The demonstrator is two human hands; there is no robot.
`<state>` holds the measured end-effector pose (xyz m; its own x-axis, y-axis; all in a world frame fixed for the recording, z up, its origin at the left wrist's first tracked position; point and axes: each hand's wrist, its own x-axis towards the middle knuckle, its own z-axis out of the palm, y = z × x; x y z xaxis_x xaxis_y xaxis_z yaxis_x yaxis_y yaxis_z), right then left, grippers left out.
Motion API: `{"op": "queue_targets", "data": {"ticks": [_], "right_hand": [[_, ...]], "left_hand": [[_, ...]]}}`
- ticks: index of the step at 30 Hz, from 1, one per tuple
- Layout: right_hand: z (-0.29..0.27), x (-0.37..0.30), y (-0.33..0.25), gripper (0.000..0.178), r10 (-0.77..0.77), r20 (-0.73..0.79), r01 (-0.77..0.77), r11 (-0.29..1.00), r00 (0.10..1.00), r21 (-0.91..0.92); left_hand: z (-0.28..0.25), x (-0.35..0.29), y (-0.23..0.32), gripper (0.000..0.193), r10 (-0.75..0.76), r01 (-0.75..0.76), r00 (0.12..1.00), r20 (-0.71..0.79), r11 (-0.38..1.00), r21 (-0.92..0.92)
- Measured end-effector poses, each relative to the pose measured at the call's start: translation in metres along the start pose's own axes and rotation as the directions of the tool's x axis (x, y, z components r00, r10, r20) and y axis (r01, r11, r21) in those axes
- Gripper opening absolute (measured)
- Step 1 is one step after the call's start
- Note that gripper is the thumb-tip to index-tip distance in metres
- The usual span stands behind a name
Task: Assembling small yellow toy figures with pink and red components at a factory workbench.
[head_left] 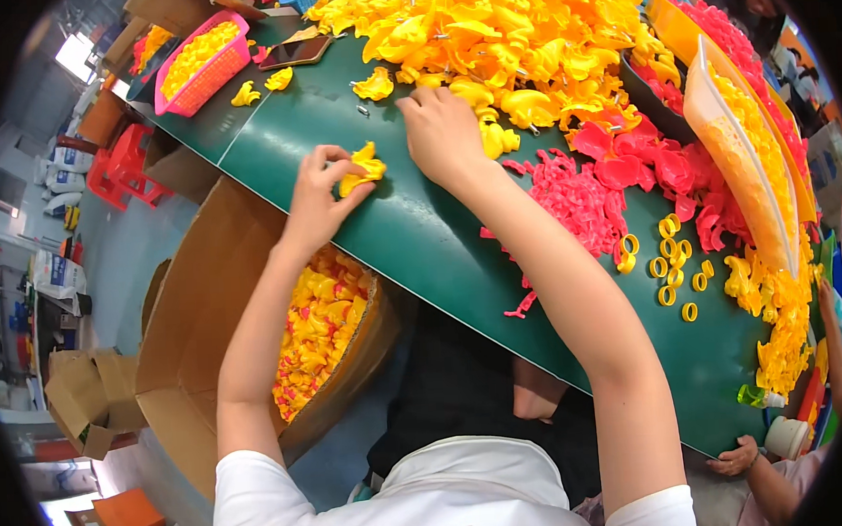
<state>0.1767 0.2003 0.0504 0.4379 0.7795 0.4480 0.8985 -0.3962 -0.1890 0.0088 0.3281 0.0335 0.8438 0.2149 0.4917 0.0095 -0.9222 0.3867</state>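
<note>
My left hand (pixel 319 200) pinches a yellow moulded plastic piece (pixel 365 167) just above the green table (pixel 336 101). My right hand (pixel 443 136) is at the near edge of a large heap of yellow plastic pieces (pixel 485 31). Its fingers are curled down and its fingertips are hidden, so what they hold cannot be made out. A small metal part (pixel 363 111) lies just left of that hand, near a loose yellow piece (pixel 374 84). Rounded yellow parts (pixel 497 137) lie to its right.
Pink small pieces (pixel 575 202), yellow rings (pixel 668 248) and a filled tray (pixel 734 142) spread to the right. A pink basket (pixel 203 65) and a phone (pixel 298 51) are at the far left. Below the table edge stands a cardboard box (pixel 204 293). Another person's hand (pixel 736 456) shows lower right.
</note>
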Motion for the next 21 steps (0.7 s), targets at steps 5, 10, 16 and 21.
{"op": "queue_targets", "data": {"ticks": [5, 10, 16, 21], "right_hand": [[0.042, 0.025, -0.008, 0.035, 0.036, -0.216, 0.019, 0.969, 0.976, 0.244], [0.045, 0.023, -0.01, 0.015, 0.036, -0.171, 0.002, 0.976, 0.985, 0.217], [-0.026, -0.005, -0.022, 0.017, 0.059, 0.136, -0.07, 0.994, 0.989, 0.085], [-0.02, 0.037, -0.035, 0.016, -0.09, 0.134, 0.078, 0.992, 0.987, 0.096]], "left_hand": [[0.022, -0.002, 0.007, 0.021, -0.131, 0.102, 0.986, -0.1, 0.963, -0.25], [0.026, -0.011, 0.0, 0.021, -0.38, 0.217, 0.843, -0.381, 0.888, -0.407], [0.014, -0.008, 0.0, 0.027, -0.417, 0.239, 0.822, -0.388, 0.871, -0.43], [0.018, -0.003, 0.008, 0.025, -0.41, 0.212, 0.81, -0.419, 0.871, -0.443]]}}
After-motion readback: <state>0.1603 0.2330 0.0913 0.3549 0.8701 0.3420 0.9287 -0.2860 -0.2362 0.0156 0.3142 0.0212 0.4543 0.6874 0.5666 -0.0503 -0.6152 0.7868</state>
